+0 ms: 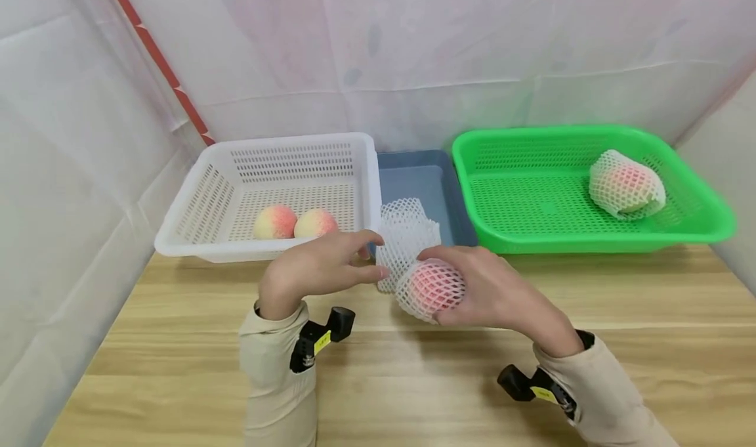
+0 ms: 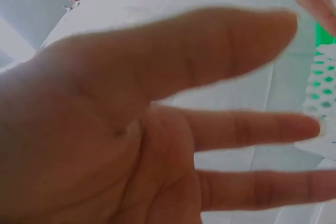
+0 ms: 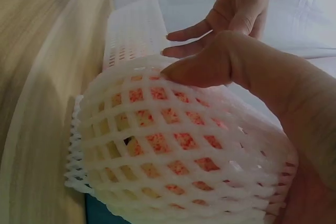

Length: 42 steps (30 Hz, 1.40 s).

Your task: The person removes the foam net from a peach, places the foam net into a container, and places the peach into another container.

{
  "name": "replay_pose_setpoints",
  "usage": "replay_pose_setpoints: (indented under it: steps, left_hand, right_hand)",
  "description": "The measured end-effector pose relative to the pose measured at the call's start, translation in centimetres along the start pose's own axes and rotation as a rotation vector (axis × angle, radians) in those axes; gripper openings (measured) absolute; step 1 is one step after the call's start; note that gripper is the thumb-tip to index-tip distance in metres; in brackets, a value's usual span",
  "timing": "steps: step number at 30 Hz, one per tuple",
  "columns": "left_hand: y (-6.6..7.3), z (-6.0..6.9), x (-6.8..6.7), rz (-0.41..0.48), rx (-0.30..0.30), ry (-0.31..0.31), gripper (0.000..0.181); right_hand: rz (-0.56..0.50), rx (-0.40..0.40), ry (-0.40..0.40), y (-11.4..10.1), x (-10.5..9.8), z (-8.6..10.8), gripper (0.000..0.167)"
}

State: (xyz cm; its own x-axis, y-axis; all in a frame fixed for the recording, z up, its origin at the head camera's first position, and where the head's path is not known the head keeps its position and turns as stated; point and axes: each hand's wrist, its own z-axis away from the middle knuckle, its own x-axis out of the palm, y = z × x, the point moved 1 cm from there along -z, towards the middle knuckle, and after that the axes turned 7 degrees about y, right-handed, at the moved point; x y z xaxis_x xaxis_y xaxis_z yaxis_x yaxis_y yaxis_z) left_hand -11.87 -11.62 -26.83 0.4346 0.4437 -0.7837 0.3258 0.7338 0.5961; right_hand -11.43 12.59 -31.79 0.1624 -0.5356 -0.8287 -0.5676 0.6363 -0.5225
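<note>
My right hand (image 1: 487, 286) grips a pink and yellow peach (image 1: 437, 286) covered by a white foam net; in the right wrist view the thumb presses on the mesh of the netted peach (image 3: 168, 140). Just left of it, my left hand (image 1: 331, 263) is held in the air with thumb and fingers spread, holding nothing. Its palm and straight fingers fill the left wrist view. Flat white foam nets (image 1: 407, 234) lie between the hands, over the near edge of a grey-blue tray (image 1: 416, 171).
A white basket (image 1: 272, 138) at the left holds two bare peaches (image 1: 275, 222). In the green basket (image 1: 549, 243) at the right lies another netted peach (image 1: 627, 184). The wooden table (image 1: 378, 388) extends toward me, and pale sheeting (image 1: 413, 53) stands behind the containers.
</note>
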Motion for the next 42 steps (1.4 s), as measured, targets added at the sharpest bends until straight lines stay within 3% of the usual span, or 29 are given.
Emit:
replay_pose_setpoints:
  steps: [4,9,19,23,26,31,37,42]
  left_hand:
    - [0.2,-0.3,0.2,-0.029,-0.016,0.005,0.049]
    - [0.7,-1.2,0.7,-0.048,0.005,-0.047,0.051]
    - [1.0,-3.1,2.0,-0.102,0.033,-0.131,0.051]
    - [1.3,-4.2,2.9,-0.124,0.018,-0.13,0.056]
    - [1.4,-5.0,3.5,-0.14,-0.009,-0.11,0.061]
    - [1.6,-6.1,4.2,-0.121,0.01,0.0,0.066]
    - [1.3,-7.9,5.2,-0.16,-0.001,0.233,0.055]
    - [1.7,-8.5,5.7,-0.224,0.071,0.462,0.044]
  right_hand:
    - [0.007,-0.015,-0.041,0.5,0.2,-0.1,0.072]
    - [0.008,-0.041,-0.125,0.7,0.3,0.0,0.074]
    - [-0.023,-0.184,-0.28,0.7,0.1,0.3,0.074]
    - [-0.018,-0.236,-0.318,0.6,0.8,0.3,0.072]
    - [0.0,-0.22,-0.323,0.6,1.2,0.3,0.072]
    - [0.008,-0.164,-0.35,0.6,1.5,0.3,0.074]
    - [0.004,-0.163,-0.37,0.7,1.5,0.4,0.074]
    - [0.01,-0.151,-0.398,0.8,1.3,0.4,0.073]
